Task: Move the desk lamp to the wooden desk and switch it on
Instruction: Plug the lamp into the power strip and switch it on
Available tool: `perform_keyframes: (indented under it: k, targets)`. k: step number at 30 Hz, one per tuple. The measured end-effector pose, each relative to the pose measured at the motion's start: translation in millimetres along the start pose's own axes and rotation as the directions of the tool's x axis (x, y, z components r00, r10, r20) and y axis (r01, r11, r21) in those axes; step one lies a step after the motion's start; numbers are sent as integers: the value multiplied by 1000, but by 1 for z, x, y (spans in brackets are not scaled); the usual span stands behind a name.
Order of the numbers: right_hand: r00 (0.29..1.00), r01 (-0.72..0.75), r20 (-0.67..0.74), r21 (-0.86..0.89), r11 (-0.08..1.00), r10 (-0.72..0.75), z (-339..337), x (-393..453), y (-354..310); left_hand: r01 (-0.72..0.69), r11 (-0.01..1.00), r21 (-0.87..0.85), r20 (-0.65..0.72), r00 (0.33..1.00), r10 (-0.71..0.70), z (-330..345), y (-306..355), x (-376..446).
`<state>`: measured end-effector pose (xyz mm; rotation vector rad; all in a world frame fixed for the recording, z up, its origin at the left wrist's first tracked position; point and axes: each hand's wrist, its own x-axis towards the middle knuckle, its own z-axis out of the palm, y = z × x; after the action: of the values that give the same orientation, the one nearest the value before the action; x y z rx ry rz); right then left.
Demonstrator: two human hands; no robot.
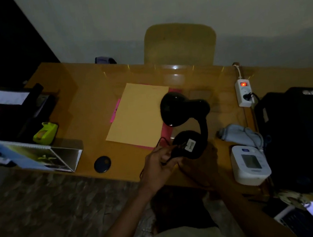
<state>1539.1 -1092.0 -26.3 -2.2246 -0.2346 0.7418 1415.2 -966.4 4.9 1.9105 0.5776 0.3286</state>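
The black desk lamp (185, 109) is unlit, with its round base tilted toward me over the front edge of the wooden desk (90, 99). My left hand (159, 167) is closed on the lamp's black plug and cord (175, 152), just left of the base. My right hand (211, 157) grips the base from the right and is partly hidden behind it. The bent neck curves up to the shade, which hangs over the papers. A white power strip (244, 93) with a glowing red switch lies at the back right, with one plug in it.
A yellow folder (137, 112) lies on pink ones in the middle of the desk. A green tape dispenser (45, 133), a standing calendar (38, 156) and a dark round disc (102, 164) are on the left. A white blood pressure monitor (250, 164), its cuff and a black printer (301, 136) are on the right. A chair (179, 44) stands behind.
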Motion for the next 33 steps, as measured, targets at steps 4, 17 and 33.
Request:
perform_keyframes:
  k: [4, 17, 33]
  targets:
    - [991, 126, -58, 189, 974, -117, -53, 9, -2, -13, 994, -111, 32, 999, 16, 37, 47, 15]
    - [989, 144, -26, 405, 903, -146, -207, 32, -47, -119, 974, -191, -166, 982, 87, 160, 143, 95]
    - [910, 331, -280, 55, 942, -304, -356, 220, -72, 132, 989, -69, 397, 913, -94, 155, 168, 112]
